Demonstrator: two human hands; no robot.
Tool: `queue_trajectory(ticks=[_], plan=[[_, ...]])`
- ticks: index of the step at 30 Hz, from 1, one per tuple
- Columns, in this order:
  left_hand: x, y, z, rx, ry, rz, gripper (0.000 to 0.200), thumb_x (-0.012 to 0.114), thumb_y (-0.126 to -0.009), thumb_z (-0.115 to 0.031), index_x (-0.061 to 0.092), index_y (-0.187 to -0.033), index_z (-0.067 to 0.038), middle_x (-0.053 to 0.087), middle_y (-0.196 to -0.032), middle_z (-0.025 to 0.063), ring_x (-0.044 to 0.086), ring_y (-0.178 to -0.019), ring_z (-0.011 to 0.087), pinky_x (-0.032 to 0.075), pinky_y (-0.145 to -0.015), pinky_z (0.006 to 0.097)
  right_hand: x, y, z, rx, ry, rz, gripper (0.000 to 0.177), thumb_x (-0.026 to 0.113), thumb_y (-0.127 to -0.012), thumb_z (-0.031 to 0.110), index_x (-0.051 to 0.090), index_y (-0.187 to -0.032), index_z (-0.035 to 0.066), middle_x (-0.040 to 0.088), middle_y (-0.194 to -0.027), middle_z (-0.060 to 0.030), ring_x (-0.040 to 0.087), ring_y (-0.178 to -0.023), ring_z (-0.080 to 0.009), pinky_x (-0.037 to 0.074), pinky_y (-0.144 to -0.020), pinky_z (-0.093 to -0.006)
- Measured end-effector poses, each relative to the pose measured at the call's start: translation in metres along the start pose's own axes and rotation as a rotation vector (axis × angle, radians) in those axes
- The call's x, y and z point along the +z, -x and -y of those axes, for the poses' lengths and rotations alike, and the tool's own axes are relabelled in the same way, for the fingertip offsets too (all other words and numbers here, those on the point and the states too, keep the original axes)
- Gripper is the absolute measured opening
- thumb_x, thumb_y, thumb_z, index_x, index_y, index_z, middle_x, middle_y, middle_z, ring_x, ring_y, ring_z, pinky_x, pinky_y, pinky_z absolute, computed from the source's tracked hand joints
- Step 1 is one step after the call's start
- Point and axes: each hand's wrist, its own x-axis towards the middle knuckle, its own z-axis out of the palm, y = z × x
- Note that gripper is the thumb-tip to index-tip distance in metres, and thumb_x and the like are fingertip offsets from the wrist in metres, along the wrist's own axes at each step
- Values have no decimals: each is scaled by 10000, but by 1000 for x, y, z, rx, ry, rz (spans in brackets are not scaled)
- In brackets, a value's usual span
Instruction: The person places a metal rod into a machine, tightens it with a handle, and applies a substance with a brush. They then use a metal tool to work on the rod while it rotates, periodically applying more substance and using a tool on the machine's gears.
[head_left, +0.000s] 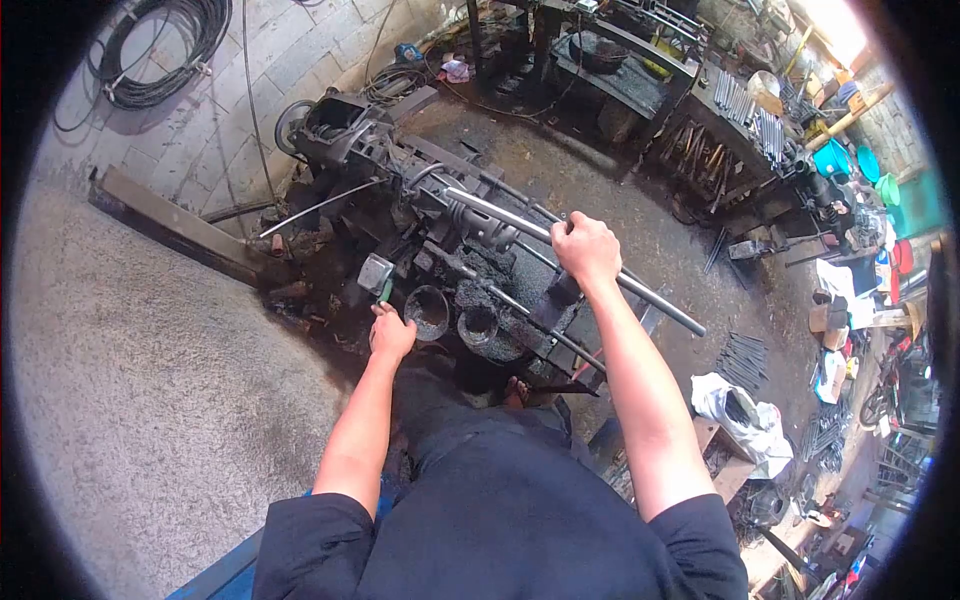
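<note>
My right hand (587, 248) is closed around a long bare metal rod (660, 305), which slants from the machine's middle down to the right. The rod's upper left end overlaps a dark, greasy machine (490, 225) with metal shavings spread over its bed. On the left side my left hand (391, 333) has its fingertips at the lower end of a green handle (386, 290), fingers curled and thumb apart. Above that handle sits a grey metal block (376, 272). Two round metal cups (428, 313) stand just right of the left hand, with shavings in and around them.
A long steel beam (170, 225) lies to the left by the block wall. Coiled black cable (165, 50) hangs at upper left. Behind, a workbench (735, 125) carries many metal rods. A white sack (745, 425) and a pile of dark rods (742, 360) lie on the right.
</note>
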Motion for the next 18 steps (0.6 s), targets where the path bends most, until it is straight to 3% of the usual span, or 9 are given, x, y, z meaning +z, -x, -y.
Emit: queue_trajectory(ticks=[18], plan=[[2,0,-2,13,30,-41,844,655,-822,-305,279,-1436,136,287,-1448,413,566,-1178,438,471,-1008,415,-7,-2,2,3,-39,61,362,527,-823,339,711,-929,46,692,-952,-238,671,-939,-398,525,-876,-473]])
